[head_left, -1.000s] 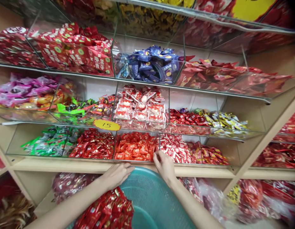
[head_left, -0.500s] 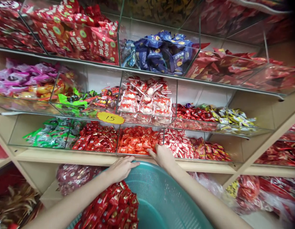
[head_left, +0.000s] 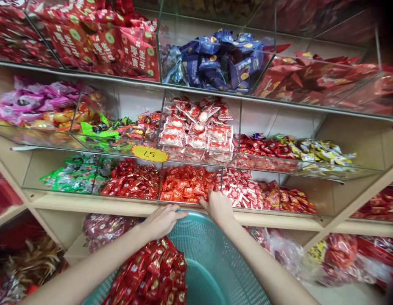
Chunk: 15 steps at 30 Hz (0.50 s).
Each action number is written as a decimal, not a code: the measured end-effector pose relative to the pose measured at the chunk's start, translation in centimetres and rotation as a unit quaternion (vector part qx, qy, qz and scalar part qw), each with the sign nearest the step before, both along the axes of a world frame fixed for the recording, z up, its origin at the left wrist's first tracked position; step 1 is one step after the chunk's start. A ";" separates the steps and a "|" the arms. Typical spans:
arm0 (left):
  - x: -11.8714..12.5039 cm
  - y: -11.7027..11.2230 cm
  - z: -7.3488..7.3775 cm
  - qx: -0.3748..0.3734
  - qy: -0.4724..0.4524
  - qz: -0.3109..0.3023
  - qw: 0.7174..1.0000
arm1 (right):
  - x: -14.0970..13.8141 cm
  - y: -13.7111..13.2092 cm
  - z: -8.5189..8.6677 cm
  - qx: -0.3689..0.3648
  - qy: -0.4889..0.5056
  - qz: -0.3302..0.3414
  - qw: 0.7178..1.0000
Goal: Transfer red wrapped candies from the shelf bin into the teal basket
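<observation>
A teal plastic basket (head_left: 212, 237) with perforated sides stands tilted below me, its far rim near the shelf edge. Inside, at its left, is a heap of red wrapped candies (head_left: 151, 275). My left hand (head_left: 161, 221) grips the far rim, its thumb pointing right along it. Farther right, my right hand (head_left: 219, 207) is at the front of the lowest bins, its thumb beside the orange-red wrapped candies (head_left: 186, 182). Its other fingers bend away from me and are mostly hidden. Just right of it lie red-and-white candies (head_left: 242, 188).
Clear dividers split the shelves into candy bins. A yellow price tag (head_left: 150, 153) marked 15 hangs on the middle shelf. Above are blue packets (head_left: 215, 63). A wooden ledge (head_left: 88, 203) runs under the bins, with plastic-bagged goods (head_left: 107, 228) below it.
The view has shifted slightly, with the shelves sitting a little higher and farther right. Both hands keep nearly the same places at the basket rim and the bin front.
</observation>
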<state>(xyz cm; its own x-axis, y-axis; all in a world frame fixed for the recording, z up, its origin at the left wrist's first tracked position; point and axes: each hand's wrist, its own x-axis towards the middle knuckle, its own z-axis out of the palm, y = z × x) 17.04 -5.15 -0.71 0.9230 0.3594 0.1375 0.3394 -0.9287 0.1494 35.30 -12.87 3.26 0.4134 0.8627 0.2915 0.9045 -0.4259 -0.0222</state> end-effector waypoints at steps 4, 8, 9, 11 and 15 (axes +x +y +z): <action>-0.5 0.4 0.0 -0.030 -0.029 -0.016 0.999 | 0.4 -0.5 0.1 0.002 0.006 -0.003 1.000; -0.6 0.8 -0.6 -0.079 -0.092 -0.009 0.993 | 0.8 -1.4 0.3 0.011 -0.003 0.010 1.000; -0.6 0.9 -0.7 -0.084 -0.100 -0.004 0.991 | 0.8 -1.6 0.3 0.014 -0.007 0.013 1.000; -0.8 1.0 -0.9 -0.076 -0.098 0.005 0.992 | 0.8 -2.0 0.4 0.017 -0.012 0.014 1.000; -1.3 1.1 -0.8 -0.024 -0.064 0.018 0.997 | 0.7 -2.3 0.6 0.021 -0.012 0.021 0.999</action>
